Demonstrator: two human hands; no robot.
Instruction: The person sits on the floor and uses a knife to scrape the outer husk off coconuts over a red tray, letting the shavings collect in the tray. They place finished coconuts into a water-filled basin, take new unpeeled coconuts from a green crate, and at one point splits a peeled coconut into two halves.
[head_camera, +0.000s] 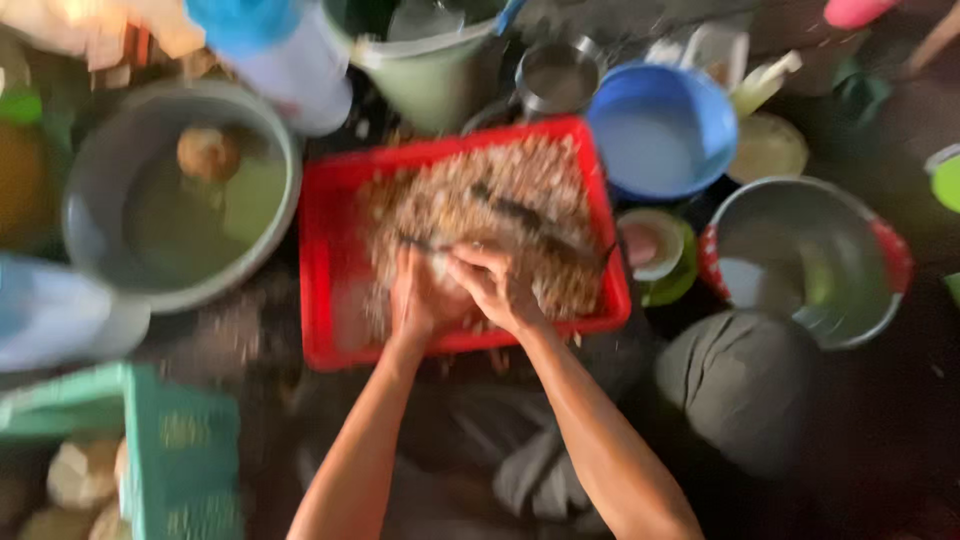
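Presently, at far left, a grey basin (180, 195) of greenish water holds one round brown lump (208, 152), and a green crate (185, 455) sits at the near left corner; neither is touched.

In the centre stands the red tray (325, 270), heaped with a pale, flaky heap of scraps (490, 215). Your left hand (418, 298) and right hand (498, 285) meet at the near edge of that heap, touching each other, fingers curled in around a small pale piece (440, 268). The picture is blurred, so I cannot tell whether either hand truly pinches it or only presses on it.

To the right sit a blue bowl (660, 130), a small green cup (655, 250) and a steel bowl (805, 260), all apart from your hands.

Judgement: you are working one piece over the tray. The next move calls for a firm hold, with the loose bits falling inside the tray.
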